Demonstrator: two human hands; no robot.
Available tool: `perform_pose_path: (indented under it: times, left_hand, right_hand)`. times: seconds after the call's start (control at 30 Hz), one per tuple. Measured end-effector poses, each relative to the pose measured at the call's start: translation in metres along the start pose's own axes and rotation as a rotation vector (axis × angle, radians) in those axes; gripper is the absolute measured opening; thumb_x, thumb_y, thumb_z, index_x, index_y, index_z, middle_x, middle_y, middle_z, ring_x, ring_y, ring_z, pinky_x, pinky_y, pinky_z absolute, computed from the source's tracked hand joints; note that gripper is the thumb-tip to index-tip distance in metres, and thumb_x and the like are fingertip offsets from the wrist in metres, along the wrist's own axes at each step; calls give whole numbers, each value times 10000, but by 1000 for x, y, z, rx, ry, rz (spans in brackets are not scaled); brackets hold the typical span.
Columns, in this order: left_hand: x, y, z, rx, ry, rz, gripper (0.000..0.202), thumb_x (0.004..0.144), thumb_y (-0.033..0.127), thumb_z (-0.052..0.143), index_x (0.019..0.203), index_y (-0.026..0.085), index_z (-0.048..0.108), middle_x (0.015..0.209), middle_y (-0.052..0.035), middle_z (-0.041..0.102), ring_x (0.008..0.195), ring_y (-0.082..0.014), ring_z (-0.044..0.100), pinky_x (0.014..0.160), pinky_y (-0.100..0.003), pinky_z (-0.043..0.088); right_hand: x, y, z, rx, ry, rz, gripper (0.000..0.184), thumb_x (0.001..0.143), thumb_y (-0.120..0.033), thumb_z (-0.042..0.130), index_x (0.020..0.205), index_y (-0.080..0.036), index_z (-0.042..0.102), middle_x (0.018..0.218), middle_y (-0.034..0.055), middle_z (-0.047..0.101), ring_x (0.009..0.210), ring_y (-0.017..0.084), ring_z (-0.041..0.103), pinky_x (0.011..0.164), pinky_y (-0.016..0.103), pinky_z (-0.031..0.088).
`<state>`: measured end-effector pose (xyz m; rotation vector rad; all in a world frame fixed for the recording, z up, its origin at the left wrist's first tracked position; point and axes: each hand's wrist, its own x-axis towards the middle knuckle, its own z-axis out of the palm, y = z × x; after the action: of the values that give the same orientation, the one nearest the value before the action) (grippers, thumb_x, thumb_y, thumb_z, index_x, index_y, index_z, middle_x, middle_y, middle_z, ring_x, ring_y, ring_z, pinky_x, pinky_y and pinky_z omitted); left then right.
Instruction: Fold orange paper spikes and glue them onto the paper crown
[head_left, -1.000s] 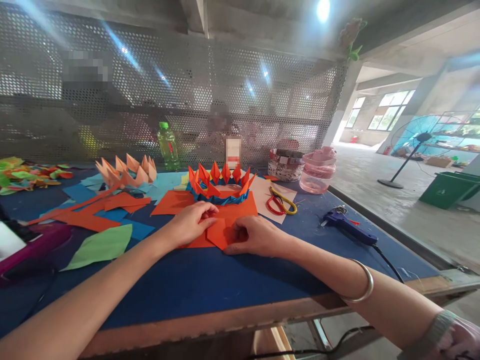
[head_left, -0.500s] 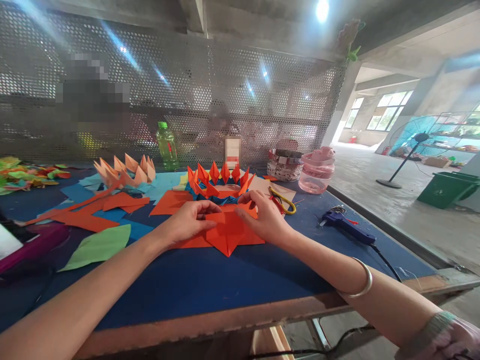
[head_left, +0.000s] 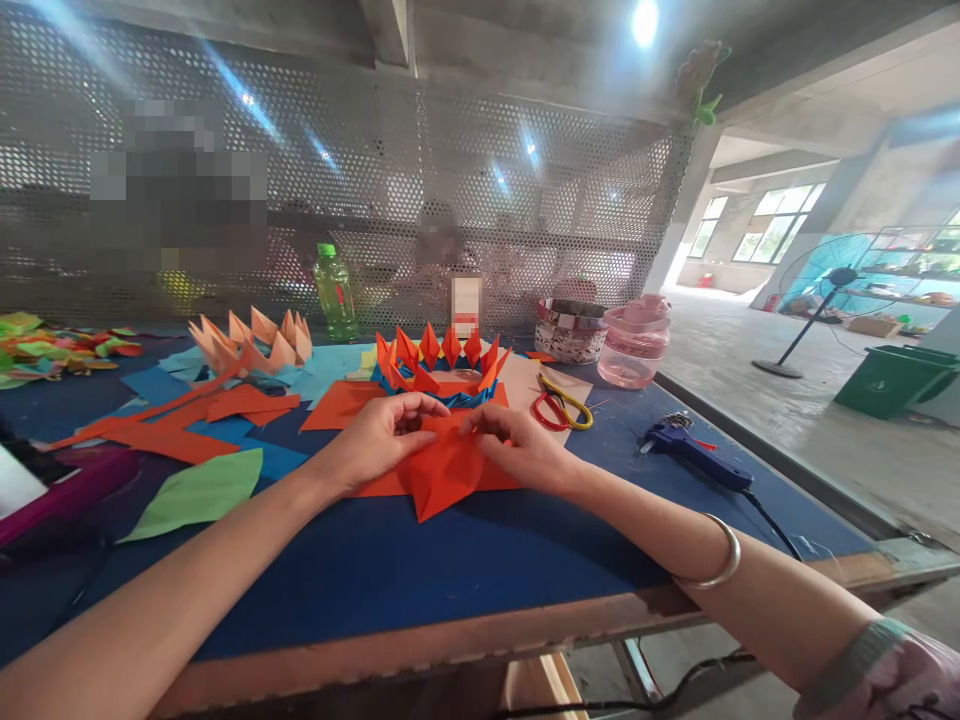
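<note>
The left hand and the right hand are both closed on a folded orange paper, and each grip pinches its upper edge with the fingertips, while its sharp point is directed toward the person. This paper lies on a flat orange sheet on the blue tabletop, just in front of a folded orange and blue paper crown. Red and yellow scissors lie near the right hand, and a blue glue gun lies farther to the right.
</note>
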<state>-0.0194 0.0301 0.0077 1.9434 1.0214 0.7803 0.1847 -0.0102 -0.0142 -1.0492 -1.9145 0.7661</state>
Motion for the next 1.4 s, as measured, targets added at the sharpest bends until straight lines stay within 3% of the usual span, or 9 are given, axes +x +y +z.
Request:
perform_pose_path:
  times: [0.17, 0.3, 0.5, 0.67, 0.87, 1.03, 1.17, 1.3, 1.4]
  left_hand:
    - [0, 1, -1, 41, 22, 63, 340, 691, 366, 608, 969, 170, 618, 995, -69, 682, 875, -206, 622, 811, -365, 482]
    - [0, 0, 0, 77, 60, 111, 345, 714, 370, 603, 1000, 178, 607, 996, -67, 685, 870, -203, 626, 804, -366, 500]
    - [0, 2, -7, 256, 309, 208, 293, 767, 340, 610, 1003, 166, 609, 1030, -76, 675, 859, -192, 613, 780, -327, 491]
    - [-9, 10, -4, 421, 52, 162, 204, 811, 367, 573, 774, 191, 669, 737, -10, 688, 658, -160, 590, 636, -281, 448]
    - [-14, 11, 0, 478, -291, 143, 180, 760, 380, 642, 769, 203, 671, 809, -8, 675, 723, -171, 607, 650, -272, 436]
    - [-13, 10, 1, 559, -282, 185, 223, 742, 414, 677, 799, 200, 649, 831, -11, 651, 754, -184, 591, 673, -282, 420]
    - [-14, 9, 4, 583, -263, 207, 279, 751, 471, 666, 790, 197, 622, 823, -17, 637, 741, -190, 577, 659, -287, 409]
    - [-15, 8, 9, 597, -232, 236, 288, 751, 469, 667, 810, 195, 601, 803, -13, 622, 725, -189, 559, 649, -291, 396]
    - [-16, 9, 10, 532, -253, 234, 183, 788, 380, 634, 791, 198, 612, 775, -4, 610, 709, -176, 553, 636, -282, 394]
  right_hand:
    - [-5, -15, -2, 59, -144, -35, 382, 684, 2, 378, 884, -141, 670, 893, 21, 696, 831, 133, 614, 774, 252, 451]
    - [-6, -12, -1, -106, -85, -178, 215, 782, -88, 547, 917, -165, 696, 911, 28, 727, 818, 141, 641, 791, 261, 479]
    - [-2, -1, -7, -504, 53, -356, 127, 855, -228, 636, 904, -188, 746, 811, 35, 727, 813, 163, 619, 774, 266, 439]
    - [-4, -3, -6, -705, -58, -333, 145, 852, -274, 655, 863, -201, 780, 676, 21, 639, 701, 153, 554, 689, 266, 397]
    - [-5, -4, -7, -603, -207, -334, 121, 831, -267, 672, 899, -208, 754, 758, 16, 623, 737, 144, 554, 719, 255, 413]
    - [-1, 1, -17, -515, -200, -286, 248, 727, -227, 753, 941, -140, 664, 940, 64, 658, 906, 193, 584, 827, 299, 447]
    - [1, 3, -18, -519, -200, -258, 132, 734, -66, 671, 841, -141, 652, 872, 56, 671, 867, 180, 594, 815, 291, 450]
    - [-2, -1, -10, -499, -218, -277, 23, 803, -180, 680, 804, -164, 663, 829, 35, 661, 812, 157, 597, 764, 264, 444]
    - [-5, -5, -8, -472, -247, -285, 97, 820, -258, 685, 793, -167, 663, 827, 30, 652, 785, 146, 589, 765, 264, 433]
